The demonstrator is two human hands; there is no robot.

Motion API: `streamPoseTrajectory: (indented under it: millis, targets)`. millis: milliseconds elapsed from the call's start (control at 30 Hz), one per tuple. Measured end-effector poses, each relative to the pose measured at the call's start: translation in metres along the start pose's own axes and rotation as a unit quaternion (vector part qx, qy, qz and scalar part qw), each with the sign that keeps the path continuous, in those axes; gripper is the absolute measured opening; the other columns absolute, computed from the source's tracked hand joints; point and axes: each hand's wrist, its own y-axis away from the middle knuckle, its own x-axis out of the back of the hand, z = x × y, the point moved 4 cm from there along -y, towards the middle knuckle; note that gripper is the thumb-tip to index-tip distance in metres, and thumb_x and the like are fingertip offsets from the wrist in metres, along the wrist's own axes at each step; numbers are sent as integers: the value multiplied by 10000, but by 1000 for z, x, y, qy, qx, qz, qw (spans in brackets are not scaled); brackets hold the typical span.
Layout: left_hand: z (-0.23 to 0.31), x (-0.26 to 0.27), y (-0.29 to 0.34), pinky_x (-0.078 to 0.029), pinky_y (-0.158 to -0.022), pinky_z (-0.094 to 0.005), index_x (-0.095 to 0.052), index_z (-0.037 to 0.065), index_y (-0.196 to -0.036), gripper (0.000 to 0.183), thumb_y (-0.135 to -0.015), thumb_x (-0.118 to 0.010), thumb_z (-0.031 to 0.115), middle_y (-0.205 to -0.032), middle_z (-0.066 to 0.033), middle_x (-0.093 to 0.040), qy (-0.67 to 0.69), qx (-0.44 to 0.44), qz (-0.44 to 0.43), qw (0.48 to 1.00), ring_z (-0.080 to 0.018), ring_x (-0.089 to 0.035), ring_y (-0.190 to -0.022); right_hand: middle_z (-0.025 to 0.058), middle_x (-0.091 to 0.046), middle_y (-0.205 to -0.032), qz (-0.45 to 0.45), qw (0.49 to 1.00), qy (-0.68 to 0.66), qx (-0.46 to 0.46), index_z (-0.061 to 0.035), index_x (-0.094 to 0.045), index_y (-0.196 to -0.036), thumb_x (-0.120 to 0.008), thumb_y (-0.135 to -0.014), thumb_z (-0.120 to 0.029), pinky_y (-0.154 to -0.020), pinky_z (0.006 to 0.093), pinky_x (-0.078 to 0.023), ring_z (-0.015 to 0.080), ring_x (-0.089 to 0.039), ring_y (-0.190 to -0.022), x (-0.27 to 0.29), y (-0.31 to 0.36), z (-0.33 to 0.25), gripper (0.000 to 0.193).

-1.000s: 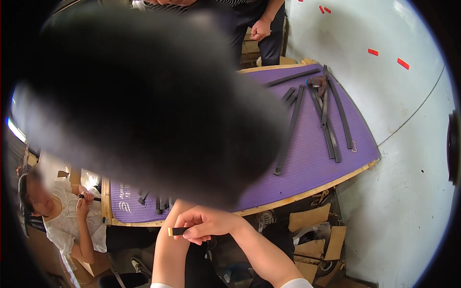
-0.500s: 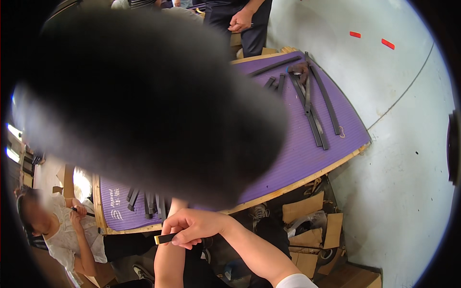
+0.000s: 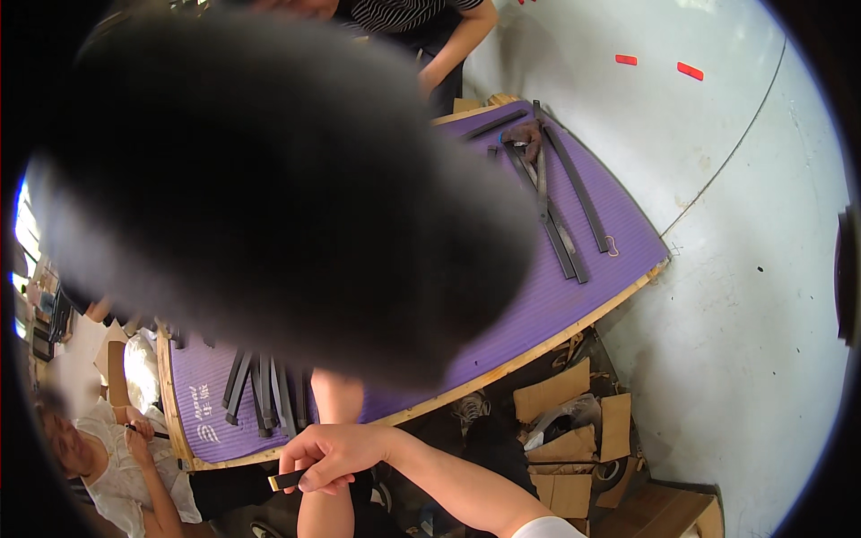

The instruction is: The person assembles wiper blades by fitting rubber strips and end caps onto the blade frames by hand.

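Between the thumb and fingers of my right hand (image 3: 336,455) is a short, flat black piece (image 3: 287,481) with a yellowish end pointing left. This hand crosses over my left forearm (image 3: 327,513), just off the table's near edge. My left arm reaches up over the purple table mat (image 3: 502,314). A large dark blur (image 3: 287,197) covers much of the view and hides my left hand. Several black bars (image 3: 260,394) lie in a loose bunch on the mat, left of my left arm.
More black bars (image 3: 574,188) and a brown glove (image 3: 525,139) lie at the mat's far right. Opened cardboard boxes (image 3: 553,392) are below the table's wooden edge. At left sits a person in a white top (image 3: 126,466); another in a patterned top (image 3: 404,13) leans in across the table.
The view has shifted, showing more of the bars at left. Across the table, the person has bent forward. My right hand keeps its hold on the black piece.
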Motion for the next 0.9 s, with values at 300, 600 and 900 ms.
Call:
streamPoseTrajectory:
  millis: [300,600,900]
  targets:
    - [38,-31,-8,-489,-878,-414,-648,-14,-1126,471,-737,-820,188,-1046,-140,-671,-101,-111,-51,987,-334,-601,-987,-9,-548,-599,-55,996,-74,6,-8,-620,-1050,-676,-880,-163,-411,204,-324,37,-474,-470,-5,7,-10,237]
    - [32,-34,-11,-449,-936,-433,-543,-17,-1232,594,-735,-819,156,-1123,-151,-609,-96,-41,-45,994,-337,-542,-1067,-17,-523,-558,-102,988,-119,9,14,-612,-1031,-662,-870,-137,-406,194,-303,30,-460,-453,-8,3,-1,227]
    - [24,-15,0,-456,-898,-416,-569,10,-1155,534,-709,-844,115,-1063,-99,-641,-105,-42,-27,993,-298,-581,-996,74,-688,-854,-266,949,-163,34,-3,-624,-1153,-627,-992,-200,-541,241,-490,143,-613,-618,-35,-10,26,254]
